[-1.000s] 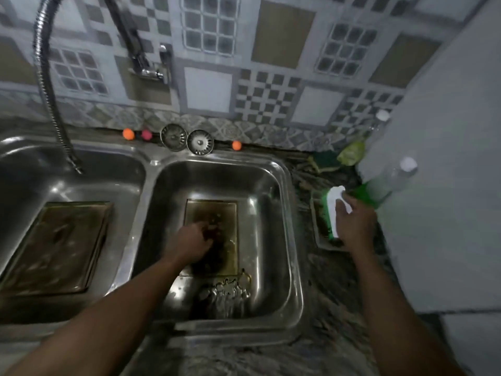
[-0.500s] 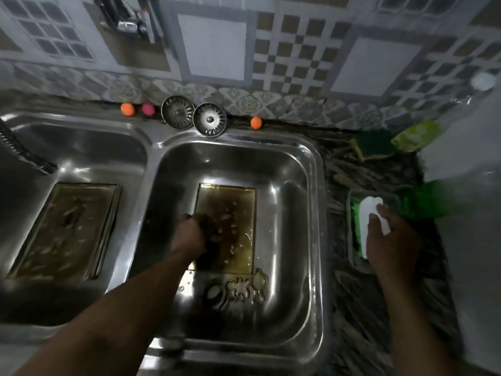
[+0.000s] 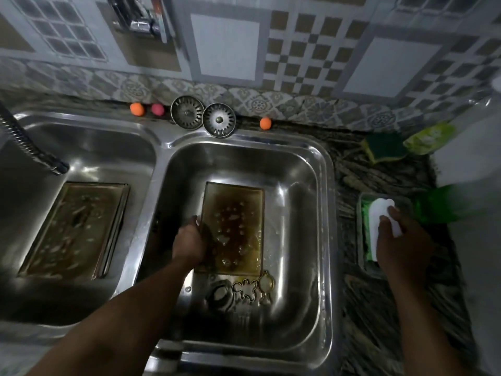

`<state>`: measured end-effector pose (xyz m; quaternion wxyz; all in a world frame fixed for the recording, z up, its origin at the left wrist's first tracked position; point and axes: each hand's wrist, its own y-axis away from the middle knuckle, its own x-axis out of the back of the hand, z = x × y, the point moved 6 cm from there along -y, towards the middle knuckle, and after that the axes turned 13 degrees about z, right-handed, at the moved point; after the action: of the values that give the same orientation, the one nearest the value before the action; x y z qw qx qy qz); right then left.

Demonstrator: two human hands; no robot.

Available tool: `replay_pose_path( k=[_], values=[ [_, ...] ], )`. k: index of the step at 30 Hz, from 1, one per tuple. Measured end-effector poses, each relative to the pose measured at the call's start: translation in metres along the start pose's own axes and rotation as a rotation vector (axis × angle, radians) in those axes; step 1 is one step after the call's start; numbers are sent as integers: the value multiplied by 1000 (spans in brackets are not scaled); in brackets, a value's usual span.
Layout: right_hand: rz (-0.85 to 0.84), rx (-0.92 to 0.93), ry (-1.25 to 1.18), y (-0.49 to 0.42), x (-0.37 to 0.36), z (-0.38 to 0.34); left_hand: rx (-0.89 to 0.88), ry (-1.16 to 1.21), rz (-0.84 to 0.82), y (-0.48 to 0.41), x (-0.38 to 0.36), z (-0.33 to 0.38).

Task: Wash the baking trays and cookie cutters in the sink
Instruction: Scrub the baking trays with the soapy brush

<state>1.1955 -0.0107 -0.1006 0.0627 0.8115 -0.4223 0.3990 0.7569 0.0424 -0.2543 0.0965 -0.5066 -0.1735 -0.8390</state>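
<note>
A greasy baking tray (image 3: 235, 226) lies flat in the right sink basin (image 3: 298, 169). My left hand (image 3: 189, 241) grips its left edge. Just in front of the tray, by the drain, lie metal cookie cutters (image 3: 253, 289). A second dirty baking tray (image 3: 76, 229) rests in the left basin (image 3: 89, 156). My right hand (image 3: 401, 240) holds a white-handled scrub brush with green bristles (image 3: 382, 215) over a small clear dish (image 3: 362, 232) on the counter to the right of the sink.
Two sink strainers (image 3: 203, 116) and small orange and pink balls (image 3: 146, 109) sit on the back ledge. A green sponge (image 3: 385, 151) and a yellow-green packet (image 3: 428, 138) lie at the back right. A green soap bottle (image 3: 436, 204) stands beside the dish. A flexible faucet hose (image 3: 32, 150) hangs over the left basin.
My left hand slid from the tray's middle to its left edge. My right hand stayed on the brush. The camera tilted down and closer to the sink.
</note>
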Motion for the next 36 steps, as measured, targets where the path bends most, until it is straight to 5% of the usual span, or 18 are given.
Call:
replay_pose_path(
  k=[8, 12, 16, 21, 36],
  values=[
    [-12, 19, -23, 1, -1, 0, 117, 286, 8, 1, 7, 16],
    [-19, 20, -56, 4, -2, -2, -84, 478, -125, 6, 13, 35],
    [-32, -7, -71, 8, 2, -5, -332, 353, -133, 5, 11, 46],
    [-51, -26, -100, 9, 9, -14, -369, 233, -136, 11, 16, 55],
    [246, 159, -345, 16, 79, -79, -806, 116, 308, 41, 134, 89]
  ],
)
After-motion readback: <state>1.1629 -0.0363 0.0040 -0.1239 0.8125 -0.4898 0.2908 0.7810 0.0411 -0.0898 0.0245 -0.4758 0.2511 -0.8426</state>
